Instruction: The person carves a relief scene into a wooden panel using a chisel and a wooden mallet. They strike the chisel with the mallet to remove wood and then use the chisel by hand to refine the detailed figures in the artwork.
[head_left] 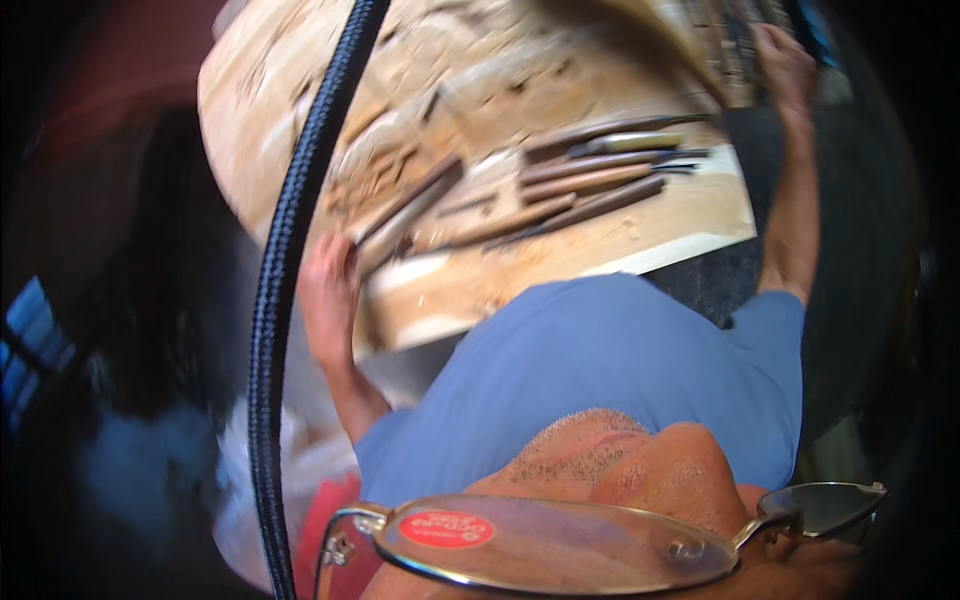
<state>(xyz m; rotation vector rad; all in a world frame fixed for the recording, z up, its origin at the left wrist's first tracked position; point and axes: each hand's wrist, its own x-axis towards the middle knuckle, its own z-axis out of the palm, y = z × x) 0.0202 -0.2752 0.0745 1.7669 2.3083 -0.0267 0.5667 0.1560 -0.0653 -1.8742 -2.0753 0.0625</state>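
Observation:
My left hand (pixel 330 285) is at the near left edge of a pale carved wood panel (pixel 690 215). Its fingers look bent but are blurred. Beside them ends a tool with a pale shaft and a dark part (pixel 412 212); I cannot tell whether the hand grips it. Stretched out to the far right, my right hand (pixel 786 68) has its fingers curled in at a row of long, thin tools (pixel 735 45). What it holds, if anything, is hidden. Several carving tools with wooden handles (pixel 590 180) lie side by side on the panel.
Wood chips (pixel 385 180) are strewn over the panel, whose far part bears carved relief. A black braided cable (pixel 290 220) crosses the view on the left. Under the panel a dark surface (pixel 710 285) shows. Whitish plastic (pixel 240 480) is at the lower left.

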